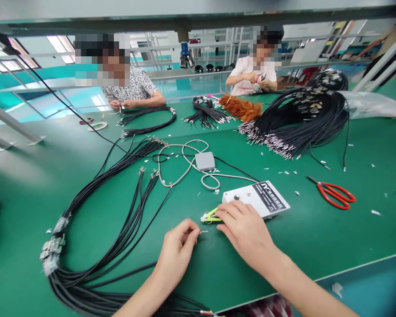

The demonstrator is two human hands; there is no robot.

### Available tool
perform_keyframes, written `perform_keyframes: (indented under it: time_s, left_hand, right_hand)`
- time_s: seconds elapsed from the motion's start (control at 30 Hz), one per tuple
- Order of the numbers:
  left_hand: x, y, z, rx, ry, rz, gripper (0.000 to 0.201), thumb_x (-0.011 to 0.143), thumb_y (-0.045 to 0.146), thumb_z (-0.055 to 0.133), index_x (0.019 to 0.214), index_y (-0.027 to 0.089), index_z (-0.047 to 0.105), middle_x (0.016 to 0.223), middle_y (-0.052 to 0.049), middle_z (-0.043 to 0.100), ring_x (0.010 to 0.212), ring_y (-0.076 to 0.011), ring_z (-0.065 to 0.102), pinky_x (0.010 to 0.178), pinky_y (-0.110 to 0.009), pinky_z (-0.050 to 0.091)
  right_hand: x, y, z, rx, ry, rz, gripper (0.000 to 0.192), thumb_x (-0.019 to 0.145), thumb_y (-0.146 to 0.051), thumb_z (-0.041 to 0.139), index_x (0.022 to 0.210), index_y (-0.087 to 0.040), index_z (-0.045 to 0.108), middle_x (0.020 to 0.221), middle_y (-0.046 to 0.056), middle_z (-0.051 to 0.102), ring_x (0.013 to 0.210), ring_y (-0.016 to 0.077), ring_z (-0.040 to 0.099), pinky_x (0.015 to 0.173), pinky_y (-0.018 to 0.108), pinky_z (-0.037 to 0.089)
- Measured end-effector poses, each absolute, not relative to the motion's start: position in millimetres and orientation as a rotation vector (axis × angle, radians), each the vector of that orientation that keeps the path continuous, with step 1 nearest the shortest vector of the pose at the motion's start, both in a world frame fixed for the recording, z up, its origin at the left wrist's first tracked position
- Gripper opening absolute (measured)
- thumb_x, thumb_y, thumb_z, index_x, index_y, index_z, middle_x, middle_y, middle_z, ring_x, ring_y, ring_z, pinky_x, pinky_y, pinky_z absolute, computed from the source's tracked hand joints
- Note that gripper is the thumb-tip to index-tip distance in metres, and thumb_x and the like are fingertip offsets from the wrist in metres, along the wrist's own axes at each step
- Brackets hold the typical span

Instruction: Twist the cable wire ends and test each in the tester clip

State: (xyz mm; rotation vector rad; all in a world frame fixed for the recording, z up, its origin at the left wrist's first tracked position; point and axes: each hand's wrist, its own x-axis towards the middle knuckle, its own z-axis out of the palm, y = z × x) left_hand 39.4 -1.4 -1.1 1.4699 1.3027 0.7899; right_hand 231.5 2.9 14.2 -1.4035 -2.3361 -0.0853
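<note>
My left hand (178, 246) is closed in a pinch around a thin wire end (204, 231), whose pale tip sticks out to the right of the fingertips. A black cable (128, 269) runs in behind this hand; where it ends is hidden. My right hand (246, 226) has its fingers and thumb about the handles of a yellow-green clip (211, 215), with its whitish tip pointing left. That clip is in front of a white control box (260, 198) with a black knob and a dark label. The two hands are a short distance apart.
A bundle of black cables (86, 193) curves across the left side. Red-handled scissors (336, 193) lie at right. Behind are a grey box (205, 161) with looped grey cord, a large cable coil (303, 119) and an orange-brown bundle (240, 108). Two co-workers sit opposite.
</note>
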Motion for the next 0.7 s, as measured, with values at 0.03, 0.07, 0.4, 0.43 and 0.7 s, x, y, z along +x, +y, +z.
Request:
perform_keyframes:
  time_s: [0.03, 0.07, 0.4, 0.43, 0.7]
  left_hand:
    - [40, 3, -1, 1.467, 1.317, 0.800, 0.023, 0.087, 0.036, 0.052, 0.073, 0.019, 0.055, 0.060, 0.005, 0.044, 0.050, -0.0106, 0.038, 0.046, -0.020, 0.029]
    - [40, 7, -1, 1.472, 1.332, 0.805, 0.023, 0.087, 0.037, 0.053, 0.073, 0.019, 0.054, 0.059, 0.005, 0.044, 0.050, -0.0106, 0.038, 0.046, -0.020, 0.029]
    - [44, 25, -7, 1.512, 1.419, 0.825, 0.021, 0.085, 0.035, 0.052, 0.071, 0.019, 0.054, 0.058, 0.005, 0.046, 0.049, -0.0111, 0.042, 0.046, -0.020, 0.031]
    - [45, 26, -7, 1.512, 1.421, 0.824, 0.021, 0.085, 0.035, 0.052, 0.071, 0.019, 0.054, 0.058, 0.005, 0.047, 0.049, -0.0111, 0.042, 0.046, -0.020, 0.031]
    - [49, 26, -9, 1.545, 1.405, 0.804, 0.021, 0.085, 0.035, 0.052, 0.071, 0.019, 0.055, 0.057, 0.005, 0.048, 0.049, -0.0113, 0.043, 0.047, -0.020, 0.033]
  right_hand:
    - [232, 10, 14, -1.411, -2.384, -0.131, 0.018, 0.085, -0.016, 0.069, 0.103, -0.017, 0.065, 0.111, 0.007, 0.069, 0.104, 0.0232, 0.056, 0.081, 0.035, 0.036]
    - [231, 17, 13, -1.417, -2.441, -0.164, 0.020, 0.084, -0.016, 0.071, 0.103, -0.017, 0.065, 0.112, 0.007, 0.069, 0.106, 0.0237, 0.056, 0.083, 0.036, 0.035]
    - [223, 37, 8, -1.447, -2.625, -0.150, 0.018, 0.086, -0.011, 0.065, 0.071, -0.020, 0.065, 0.071, 0.001, 0.069, 0.079, 0.0183, 0.056, 0.080, 0.036, 0.031]
    - [223, 38, 9, -1.450, -2.630, -0.144, 0.018, 0.086, -0.011, 0.065, 0.071, -0.019, 0.066, 0.071, 0.001, 0.070, 0.079, 0.0184, 0.056, 0.080, 0.036, 0.031]
    - [217, 36, 12, -1.471, -2.600, -0.117, 0.014, 0.086, -0.011, 0.064, 0.073, -0.018, 0.066, 0.073, 0.004, 0.070, 0.082, 0.0206, 0.058, 0.083, 0.038, 0.031]
